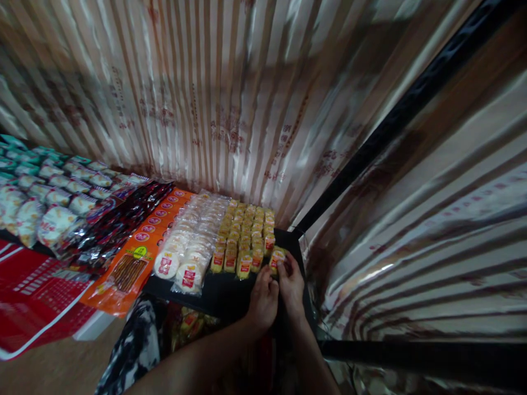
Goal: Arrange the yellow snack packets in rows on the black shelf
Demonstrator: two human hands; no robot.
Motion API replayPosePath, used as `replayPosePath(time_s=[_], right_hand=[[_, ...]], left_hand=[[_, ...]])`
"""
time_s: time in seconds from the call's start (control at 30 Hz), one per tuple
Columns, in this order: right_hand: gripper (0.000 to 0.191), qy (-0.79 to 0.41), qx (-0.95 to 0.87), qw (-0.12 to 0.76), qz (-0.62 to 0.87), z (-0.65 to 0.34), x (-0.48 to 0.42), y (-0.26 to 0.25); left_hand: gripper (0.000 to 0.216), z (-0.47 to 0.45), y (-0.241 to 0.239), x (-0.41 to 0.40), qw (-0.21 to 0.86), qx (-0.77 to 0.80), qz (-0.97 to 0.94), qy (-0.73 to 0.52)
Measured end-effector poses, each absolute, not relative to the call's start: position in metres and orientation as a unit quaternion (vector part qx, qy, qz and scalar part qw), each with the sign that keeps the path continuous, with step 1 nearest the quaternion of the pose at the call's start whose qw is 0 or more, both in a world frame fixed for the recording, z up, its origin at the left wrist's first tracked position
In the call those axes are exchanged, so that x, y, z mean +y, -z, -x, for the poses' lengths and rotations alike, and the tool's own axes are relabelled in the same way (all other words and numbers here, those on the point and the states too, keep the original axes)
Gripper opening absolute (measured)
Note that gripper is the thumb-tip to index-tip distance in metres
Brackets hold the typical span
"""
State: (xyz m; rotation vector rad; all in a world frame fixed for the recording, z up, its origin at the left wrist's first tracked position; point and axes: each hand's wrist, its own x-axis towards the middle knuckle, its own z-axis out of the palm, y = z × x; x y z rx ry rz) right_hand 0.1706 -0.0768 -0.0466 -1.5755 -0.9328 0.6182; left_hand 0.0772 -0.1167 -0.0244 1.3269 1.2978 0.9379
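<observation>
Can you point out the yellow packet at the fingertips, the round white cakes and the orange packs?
Yellow packet [276, 257]: head view, its top face.
White cakes [188, 277]: head view, front cake's label.
Orange packs [128, 272]: head view, front pack's window.

Striped glossy wall covering [230, 99] beyond hands [263, 300], maybe foil; black frame bar [411, 104] rightward; wooden floor [49, 373] leftward; dim light.

Bare-armed person in a black-and-white mottled fabric garment [132, 351]

At the front edge of the black flat shelf board [218, 299], the left hand [263, 302] and right hand [291, 286] are bare. Both forearms are uncovered and sleeveless down to the picture's edge. Below the board's left part shows the garment's blotchy, marble-like print, soft and creased.
</observation>
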Motion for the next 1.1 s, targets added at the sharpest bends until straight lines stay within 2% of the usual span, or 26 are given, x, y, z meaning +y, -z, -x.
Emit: replayPosePath(time_s=[0.33,0.6,1.1], right_hand=[[0.062,-0.298,-0.390,0.561,0.666,-0.170,-0.053,0.056],[0.054,-0.254,-0.432,0.540,0.676,-0.174,-0.050,0.070],[0.059,-0.293,-0.434,0.535,0.663,-0.171,-0.053,0.066]], left_hand=[[0.044,-0.086,0.025,-0.104,0.519,0.525,-0.546,-0.396],[0.045,-0.085,0.033,-0.100,0.516,0.523,-0.554,-0.393],[0.047,-0.088,0.028,-0.099,0.497,0.542,-0.574,-0.360]])
